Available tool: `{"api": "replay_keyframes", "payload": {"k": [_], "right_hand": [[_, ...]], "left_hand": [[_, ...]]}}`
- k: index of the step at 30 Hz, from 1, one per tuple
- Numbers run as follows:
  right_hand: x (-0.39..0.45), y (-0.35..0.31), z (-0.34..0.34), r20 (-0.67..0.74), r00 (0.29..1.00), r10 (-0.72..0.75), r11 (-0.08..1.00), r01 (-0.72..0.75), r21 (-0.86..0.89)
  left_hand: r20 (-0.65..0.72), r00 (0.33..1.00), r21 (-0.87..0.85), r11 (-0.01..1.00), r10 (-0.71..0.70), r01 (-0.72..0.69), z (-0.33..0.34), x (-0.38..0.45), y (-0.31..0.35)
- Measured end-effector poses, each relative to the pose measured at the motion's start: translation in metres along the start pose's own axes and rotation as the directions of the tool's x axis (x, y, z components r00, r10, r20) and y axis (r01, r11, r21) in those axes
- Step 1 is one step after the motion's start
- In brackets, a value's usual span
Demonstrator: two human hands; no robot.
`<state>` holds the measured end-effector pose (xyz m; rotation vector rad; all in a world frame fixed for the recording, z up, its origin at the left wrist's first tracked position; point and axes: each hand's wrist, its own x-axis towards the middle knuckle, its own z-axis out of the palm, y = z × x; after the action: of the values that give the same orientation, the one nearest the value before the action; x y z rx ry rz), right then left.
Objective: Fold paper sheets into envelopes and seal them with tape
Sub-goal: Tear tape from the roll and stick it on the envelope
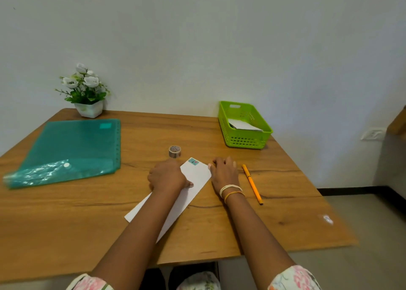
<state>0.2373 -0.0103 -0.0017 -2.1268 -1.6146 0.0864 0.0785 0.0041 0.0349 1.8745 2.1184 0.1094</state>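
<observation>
**Hands flat on a folded white sheet at mid-bench**

Head view: a wood-grain bench with dark knots and cracks fills the lower half of the frame, against a plain pale wall. At its centre lies a long, smooth white folded paper sheet, set on a diagonal from lower left to upper right, with a small teal sticker at its upper corner. Just above it stands a small roll of patterned tape, on its edge. To the right of the sheet lies a slim orange pen, also diagonal. At upper right sits a bright green slotted plastic basket holding white folded papers. At left lies a glossy translucent teal plastic folder with a white snap button; behind it is a white square pot of white artificial flowers.

The left hand rests palm down on the sheet, thumb pressed on the paper, grip apart. The right hand sits at the sheet's right edge, fingers curled under, fingertips touching the upper corner; whether that grip pinches the paper I cannot tell. Thin bangles circle the right wrist.
</observation>
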Motion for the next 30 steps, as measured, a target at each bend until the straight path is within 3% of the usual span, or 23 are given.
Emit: {"api": "replay_keyframes", "payload": {"k": [4, 9, 13, 15, 18, 21, 25, 28, 30], "right_hand": [[-0.013, -0.004, -0.007, -0.004, 1.000, -0.022, 0.998, 0.022, 0.054], [-0.035, -0.010, -0.016, 0.096, 0.995, -0.014, 0.993, 0.003, 0.118], [-0.043, -0.012, -0.028, 0.181, 0.982, 0.062, 0.943, -0.117, 0.310], [-0.047, -0.012, -0.035, 0.184, 0.971, 0.151, 0.872, -0.219, 0.438], [-0.055, -0.010, -0.045, 0.233, 0.948, 0.218, 0.795, -0.311, 0.520], [-0.054, -0.004, -0.061, 0.255, 0.938, 0.234, 0.815, -0.333, 0.474], [-0.047, 0.006, -0.088, 0.090, 0.932, 0.351, 0.878, -0.361, 0.314], [-0.039, 0.015, -0.103, 0.236, 0.896, 0.376, 0.816, -0.440, 0.375], [-0.038, 0.016, -0.112, 0.419, 0.831, 0.367, 0.622, -0.554, 0.553]], "left_hand": [[0.046, 0.998, -0.028, 0.999, 0.030, -0.029, -0.011, -0.016, -0.003], [0.102, 0.993, -0.029, 0.998, 0.054, -0.052, -0.012, -0.029, -0.001], [0.164, 0.986, -0.299, 0.954, 0.036, 0.015, -0.019, -0.032, 0.009], [0.144, 0.989, -0.491, 0.870, 0.037, 0.039, -0.025, -0.033, 0.015], [-0.034, 0.999, -0.673, 0.739, -0.004, -0.020, -0.033, -0.031, 0.024], [-0.072, 0.992, -0.782, 0.624, -0.108, 0.011, -0.043, -0.028, 0.035], [0.031, 0.980, -0.901, 0.419, -0.197, 0.113, -0.055, -0.023, 0.046], [0.101, 0.972, -0.944, 0.287, -0.212, 0.161, -0.058, -0.020, 0.056], [0.167, 0.969, -0.960, 0.192, -0.184, 0.202, -0.058, -0.021, 0.063]]}}
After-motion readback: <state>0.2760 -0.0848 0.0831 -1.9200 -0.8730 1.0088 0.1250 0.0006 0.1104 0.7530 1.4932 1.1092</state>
